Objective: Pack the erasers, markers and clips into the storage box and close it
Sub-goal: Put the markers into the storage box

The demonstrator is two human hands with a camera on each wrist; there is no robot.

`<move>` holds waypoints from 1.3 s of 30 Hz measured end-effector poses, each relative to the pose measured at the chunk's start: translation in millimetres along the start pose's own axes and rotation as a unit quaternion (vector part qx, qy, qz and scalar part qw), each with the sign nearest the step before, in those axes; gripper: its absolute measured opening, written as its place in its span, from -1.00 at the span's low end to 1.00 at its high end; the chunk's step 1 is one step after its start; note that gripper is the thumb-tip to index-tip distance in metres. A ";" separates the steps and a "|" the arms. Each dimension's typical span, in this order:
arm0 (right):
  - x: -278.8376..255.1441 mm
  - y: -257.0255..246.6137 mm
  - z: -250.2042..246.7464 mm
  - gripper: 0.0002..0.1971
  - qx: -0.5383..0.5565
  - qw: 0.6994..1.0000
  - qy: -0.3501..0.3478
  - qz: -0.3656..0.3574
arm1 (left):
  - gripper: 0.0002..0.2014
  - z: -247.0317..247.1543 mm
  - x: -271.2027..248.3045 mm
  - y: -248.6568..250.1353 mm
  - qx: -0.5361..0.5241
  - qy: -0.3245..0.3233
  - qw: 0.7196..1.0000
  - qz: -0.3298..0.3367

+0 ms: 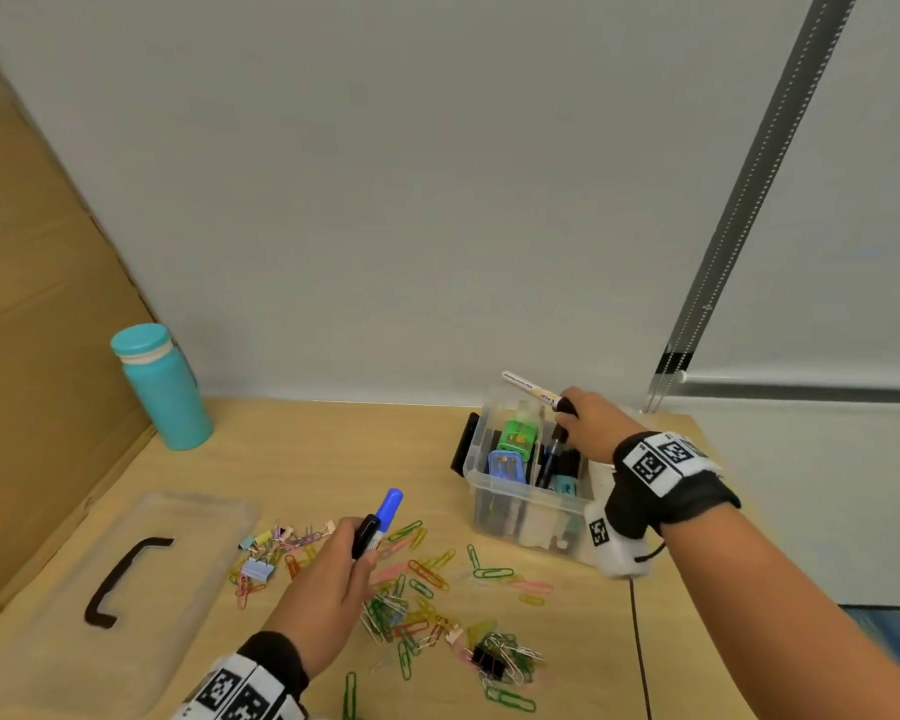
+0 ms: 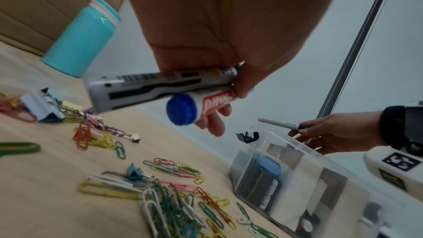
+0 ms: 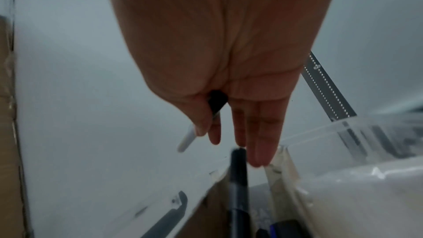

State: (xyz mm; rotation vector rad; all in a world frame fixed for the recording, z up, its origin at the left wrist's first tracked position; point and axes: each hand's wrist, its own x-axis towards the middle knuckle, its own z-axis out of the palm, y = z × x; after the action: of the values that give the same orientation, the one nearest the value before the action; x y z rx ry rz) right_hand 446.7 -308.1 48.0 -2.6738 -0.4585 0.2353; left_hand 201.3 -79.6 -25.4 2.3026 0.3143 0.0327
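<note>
Clear plastic storage box [image 1: 494, 498] on the table, lid off, half filled. Right hand [image 1: 591, 423] over it, thumb and forefinger pinching a white marker [image 1: 530, 386], likely for lowering in. Left hand [image 1: 328, 569] curled round two markers [image 2: 160, 86], waiting. Clips [image 1: 417, 579] loose alongside. Box contents blurred; erasers uncertain.

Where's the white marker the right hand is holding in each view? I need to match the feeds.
Head: white marker sits right of centre, held by the right hand over the far rim of the clear storage box.
Left wrist: white marker at mid-right, above the box.
Right wrist: white marker lies left of centre, pinched below the palm.
Shared landmark: the clear box, whose rim also shows in the right wrist view.
</note>
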 end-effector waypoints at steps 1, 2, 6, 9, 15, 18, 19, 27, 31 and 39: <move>0.9 -1.2 1.7 -0.78 0.030 0.999 0.021 -0.001 | -0.82 -0.9 -0.5 -0.7 -0.001 0.002 1.000 -0.002; 0.6 -1.4 2.9 -0.77 0.062 0.997 0.048 0.000 | -0.81 -1.9 -0.7 -1.0 0.000 0.003 1.000 -0.003; -17.2 4.6 3.1 -0.73 0.152 0.981 0.116 0.011 | -0.81 -3.7 0.0 -5.4 0.001 0.006 1.000 -0.010; -36.8 14.6 -0.6 -0.70 0.170 0.969 0.177 -0.004 | -0.77 -3.0 1.6 -6.3 -0.002 0.015 1.000 -0.013; -50.8 25.4 -10.9 -0.79 0.234 0.928 0.290 -0.016 | -0.70 5.0 7.3 -5.2 0.002 0.000 1.000 -0.009; -40.1 27.2 1.7 -0.72 0.136 0.963 0.233 0.014 | -0.74 8.3 10.1 -0.4 0.006 -0.008 1.000 0.004; -34.5 26.5 7.6 -0.70 0.100 0.976 0.191 0.034 | -0.75 9.0 10.7 0.5 0.007 -0.010 1.000 0.002; 10.5 5.6 20.7 -0.84 0.059 0.987 -0.032 0.144 | -0.72 6.5 7.9 -1.7 0.000 -0.023 1.000 0.007; 1.8 14.3 24.2 -0.65 0.118 0.982 0.028 0.145 | -0.70 1.1 5.4 -11.9 -0.047 -0.014 0.999 -0.004; -98.8 -14.4 43.7 -0.87 0.210 0.974 0.047 -0.069 | -0.83 8.9 17.4 14.4 -0.149 -0.004 0.989 0.016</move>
State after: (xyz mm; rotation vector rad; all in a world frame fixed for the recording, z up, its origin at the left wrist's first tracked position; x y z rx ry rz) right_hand 340.6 -314.3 24.1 -2.2201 -0.5007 0.1430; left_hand 222.4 -91.3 -22.3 2.0103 0.2495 0.0810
